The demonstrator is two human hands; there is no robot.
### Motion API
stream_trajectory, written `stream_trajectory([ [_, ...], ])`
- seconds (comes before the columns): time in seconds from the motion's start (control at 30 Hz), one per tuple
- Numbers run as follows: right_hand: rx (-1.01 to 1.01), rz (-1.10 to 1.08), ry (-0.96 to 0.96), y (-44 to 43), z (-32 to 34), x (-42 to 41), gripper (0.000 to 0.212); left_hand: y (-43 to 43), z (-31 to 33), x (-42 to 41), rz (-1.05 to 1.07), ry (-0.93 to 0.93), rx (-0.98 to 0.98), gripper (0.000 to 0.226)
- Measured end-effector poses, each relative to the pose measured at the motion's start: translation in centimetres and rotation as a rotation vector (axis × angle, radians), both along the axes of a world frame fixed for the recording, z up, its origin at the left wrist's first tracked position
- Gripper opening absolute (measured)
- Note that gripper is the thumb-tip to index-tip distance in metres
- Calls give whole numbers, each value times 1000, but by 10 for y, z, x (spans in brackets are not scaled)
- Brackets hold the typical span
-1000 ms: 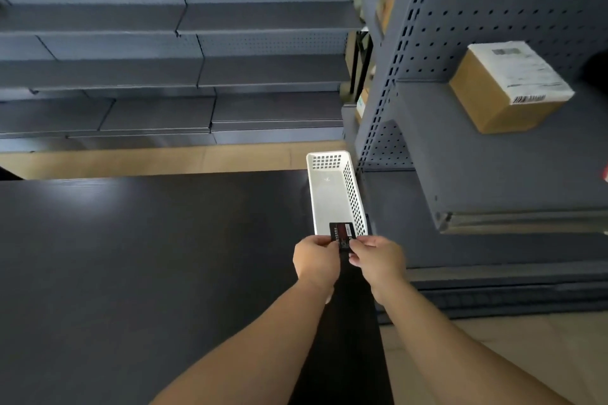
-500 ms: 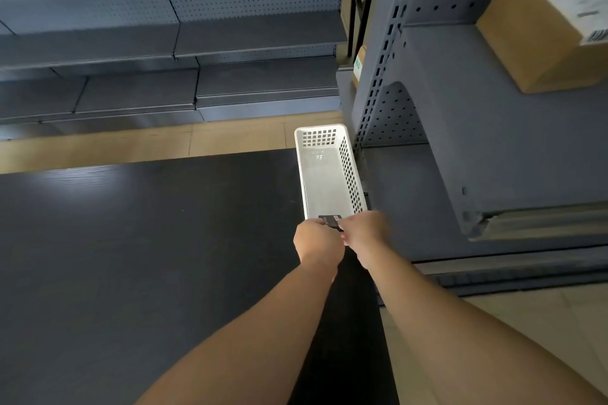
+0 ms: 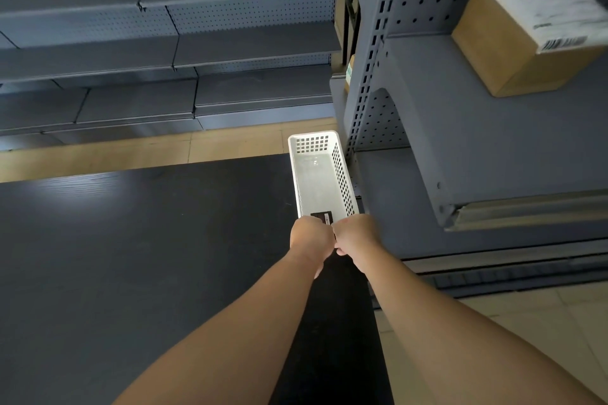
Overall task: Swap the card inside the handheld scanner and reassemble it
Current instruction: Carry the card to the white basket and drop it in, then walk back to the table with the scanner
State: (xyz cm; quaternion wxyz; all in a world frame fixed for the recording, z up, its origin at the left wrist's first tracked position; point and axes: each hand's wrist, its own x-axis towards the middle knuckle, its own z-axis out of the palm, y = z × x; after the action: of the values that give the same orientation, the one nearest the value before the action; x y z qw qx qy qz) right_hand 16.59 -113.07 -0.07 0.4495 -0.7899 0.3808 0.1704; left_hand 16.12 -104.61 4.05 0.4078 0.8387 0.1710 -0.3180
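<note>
Both forearms reach forward from the bottom of the view and meet at the near end of a white perforated basket [image 3: 324,171]. The left hand [image 3: 309,238] is curled into a fist with its back facing up, and the right hand [image 3: 355,235] is curled the same way just beside it, knuckles touching or nearly so. Between them, at the fingertips, they pinch a small dark object [image 3: 321,218]; only its far edge shows above the knuckles, black with a pale label strip on it. The rest is hidden by the hands, so whether it is the scanner, its cover or the card cannot be told. The object sits over the near rim of the basket, and whether it touches the basket floor cannot be seen.

The basket lies on the far right corner of a dark wood-grain desk [image 3: 138,256], lengthwise away from the person, close against a grey metal shelving unit [image 3: 460,141]. A cardboard box [image 3: 513,49] with a printed label stands on that unit's shelf.
</note>
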Motion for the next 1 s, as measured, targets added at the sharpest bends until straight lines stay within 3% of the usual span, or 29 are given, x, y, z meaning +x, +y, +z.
stream_trajectory([
  [0.07,-44,117,-78,-3,15,-9,19,6,9,-7,64,-95,-30,22],
  [0.17,-239,417,-175,-8,55,-32,17,21,35,-21,-256,-215,167,27],
  [0.4,-690,905,-257,-11,192,-46,19,69,156,-27,-551,-441,494,29],
  [0.53,-844,965,-380,3,258,-35,7,113,218,-27,-448,-579,672,26],
  [0.67,-964,1150,-463,59,285,-27,8,168,245,-62,-318,-654,756,29],
  [0.8,-975,1456,-586,178,284,-55,19,254,240,-144,-108,-584,847,22],
  [1.0,-856,1892,-756,367,265,-170,19,395,216,-302,241,-334,940,20],
])
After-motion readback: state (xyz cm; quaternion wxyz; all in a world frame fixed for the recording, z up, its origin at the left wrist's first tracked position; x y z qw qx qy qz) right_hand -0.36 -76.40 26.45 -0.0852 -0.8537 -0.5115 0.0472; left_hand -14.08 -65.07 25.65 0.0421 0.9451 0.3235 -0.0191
